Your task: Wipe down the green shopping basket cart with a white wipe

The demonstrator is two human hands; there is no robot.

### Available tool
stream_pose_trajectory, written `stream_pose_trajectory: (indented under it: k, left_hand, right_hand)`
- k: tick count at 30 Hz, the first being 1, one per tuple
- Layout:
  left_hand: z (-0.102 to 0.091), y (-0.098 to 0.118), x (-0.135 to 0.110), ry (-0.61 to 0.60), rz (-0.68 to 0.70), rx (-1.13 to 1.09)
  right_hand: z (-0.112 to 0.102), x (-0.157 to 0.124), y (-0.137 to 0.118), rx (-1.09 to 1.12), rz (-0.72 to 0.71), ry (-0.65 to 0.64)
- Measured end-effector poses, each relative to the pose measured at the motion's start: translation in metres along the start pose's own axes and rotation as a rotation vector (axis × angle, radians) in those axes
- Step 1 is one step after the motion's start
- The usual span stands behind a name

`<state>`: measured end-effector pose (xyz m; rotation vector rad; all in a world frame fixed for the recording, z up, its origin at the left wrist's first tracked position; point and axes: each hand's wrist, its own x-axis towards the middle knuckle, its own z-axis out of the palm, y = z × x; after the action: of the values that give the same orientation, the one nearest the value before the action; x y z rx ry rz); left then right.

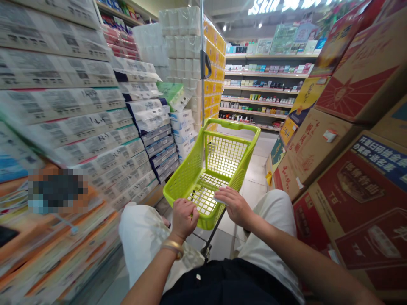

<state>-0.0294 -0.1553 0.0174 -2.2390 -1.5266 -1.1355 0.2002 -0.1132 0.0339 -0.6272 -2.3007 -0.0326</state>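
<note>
A lime-green plastic shopping cart (212, 137) with perforated sides and a grid floor stands in front of me, between my knees. Only the grid shows inside it. My left hand (185, 218), with a gold-coloured bangle at the wrist, is closed in a fist over the cart's near rim. Its fingers hide whatever they may hold. Above the near right part of the basket is my right hand (233, 205), its fingers stretched forward and bent over a small white item (219, 197). What that item is, I cannot make out.
Stacked wrapped packs (95, 99) rise along the left, with orange-edged packs (73, 254) lower down. Cardboard cartons (330, 142) line the right side. A narrow tiled floor (257, 171) runs between them. Shelves (267, 74) of small boxes and bottles stand behind, past a door handle (206, 65).
</note>
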Motion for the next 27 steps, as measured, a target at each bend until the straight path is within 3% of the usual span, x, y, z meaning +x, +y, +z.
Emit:
stream_pose_trajectory:
  k: [3, 6, 10, 12, 17, 20, 24, 27]
  left_hand:
    - [0.000, 0.000, 0.000, 0.010, 0.011, 0.006]
    - [0.000, -0.001, 0.000, 0.013, 0.017, 0.008]
    - [0.001, 0.000, 0.001, 0.018, 0.020, 0.013]
    - [0.001, 0.000, 0.001, 0.022, 0.020, 0.015]
    - [0.000, 0.000, 0.000, 0.021, 0.017, 0.007]
    - [0.000, -0.001, -0.001, 0.018, 0.011, -0.001]
    - [0.002, -0.001, -0.001, 0.030, 0.012, -0.003]
    - [0.003, 0.000, 0.000, 0.032, 0.011, 0.006]
  right_hand:
    - [0.006, -0.007, -0.020, 0.050, -0.150, -0.097]
    - [0.004, -0.008, -0.018, 0.072, -0.212, -0.124]
    - [-0.003, 0.001, 0.012, 0.030, -0.059, -0.012]
    - [-0.003, 0.003, 0.016, 0.018, 0.016, 0.035]
    - [0.004, -0.009, -0.014, 0.071, -0.142, -0.070]
    - [0.003, -0.010, -0.013, 0.052, -0.189, -0.115]
    - [-0.005, 0.000, 0.015, -0.015, -0.108, -0.024]
    - [-0.004, 0.004, 0.016, -0.038, -0.008, 0.033]
